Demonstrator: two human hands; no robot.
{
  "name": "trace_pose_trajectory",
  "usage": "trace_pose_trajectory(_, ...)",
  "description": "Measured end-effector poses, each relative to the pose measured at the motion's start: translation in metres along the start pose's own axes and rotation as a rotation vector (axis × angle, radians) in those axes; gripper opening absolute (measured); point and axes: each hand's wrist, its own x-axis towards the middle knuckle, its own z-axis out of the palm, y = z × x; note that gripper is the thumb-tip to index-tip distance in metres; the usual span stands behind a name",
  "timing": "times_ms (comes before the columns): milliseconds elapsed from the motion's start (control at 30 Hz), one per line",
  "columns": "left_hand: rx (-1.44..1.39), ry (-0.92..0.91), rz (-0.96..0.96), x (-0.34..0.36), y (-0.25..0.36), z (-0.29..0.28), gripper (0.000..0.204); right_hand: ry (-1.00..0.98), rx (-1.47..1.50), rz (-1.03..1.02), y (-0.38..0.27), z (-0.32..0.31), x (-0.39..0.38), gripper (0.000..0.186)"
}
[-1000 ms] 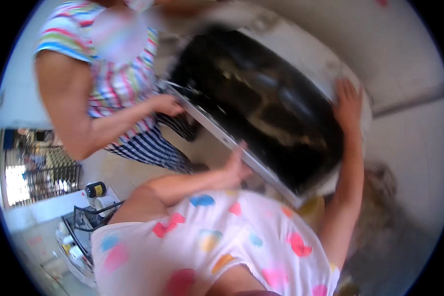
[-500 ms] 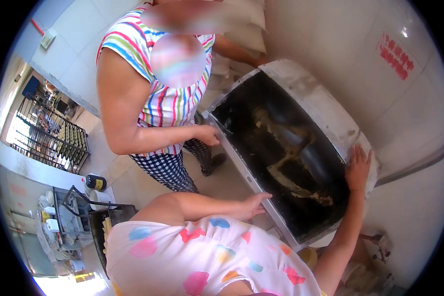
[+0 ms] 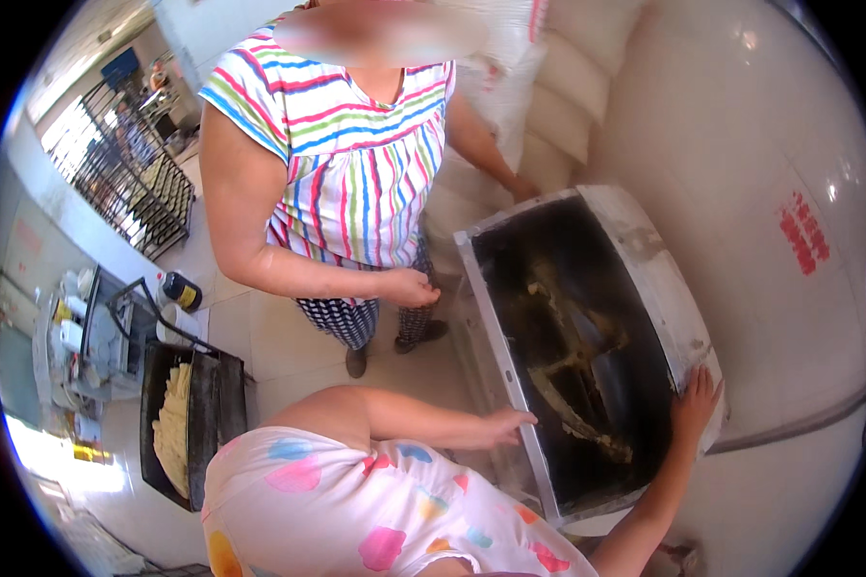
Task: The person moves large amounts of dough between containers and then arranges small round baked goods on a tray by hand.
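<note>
A large dough mixer stands in front of me, its dark tub (image 3: pixel 568 279) uncovered. Inside lies a mixing blade (image 3: pixel 563 385) crusted with tan dough. My left hand (image 3: pixel 508 429) is at the near left part of the metal rim (image 3: pixel 505 361), its fingertips hooked on the edge and the lower fingers partly hidden. On the right, my right hand (image 3: pixel 695 404) lies with spread fingers on the mixer's pale side (image 3: pixel 645 260), by the tub edge. Across from me, a co-worker in a striped top holds one hand (image 3: pixel 412 287) off the rim, its fingers drawn together; the other (image 3: pixel 522 188) is near the far corner.
A dark trough (image 3: pixel 197 423) with pale dough (image 3: pixel 171 428) stands on the left. Beyond it are a dark bottle (image 3: pixel 180 289), a white bucket (image 3: pixel 178 325) and a black rack (image 3: pixel 115 173). Stacked white sacks (image 3: pixel 558 106) lean by the tiled wall (image 3: pixel 722 125) behind the mixer.
The co-worker's near hand has come off the mixer rim. My view has shifted, bringing the dough trough into sight. Both my hands remain at the mixer.
</note>
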Motion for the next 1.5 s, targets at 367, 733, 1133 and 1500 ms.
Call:
trace_pose_trajectory(367,0.014,-0.015,0.053,0.015,-0.018,-0.049,0.040,0.015,0.051,0.042,0.063,0.121,0.078,0.072)
trace_pose_trajectory(733,-0.182,0.325,0.255,0.002,-0.053,-0.157,0.043,-0.145,1.076,-0.302,-0.222,0.120,0.070,0.059)
trace_pose_trajectory(1133,-0.510,0.605,0.603,-0.197,-0.195,-0.303,0.035,-0.641,1.190,-0.957,-0.555,-0.039,-0.040,0.046)
trace_pose_trajectory(1500,-0.403,0.766,0.820,-0.310,-0.177,-0.450,0.033,-0.716,1.221,-1.093,-0.740,-0.074,-0.021,0.037)
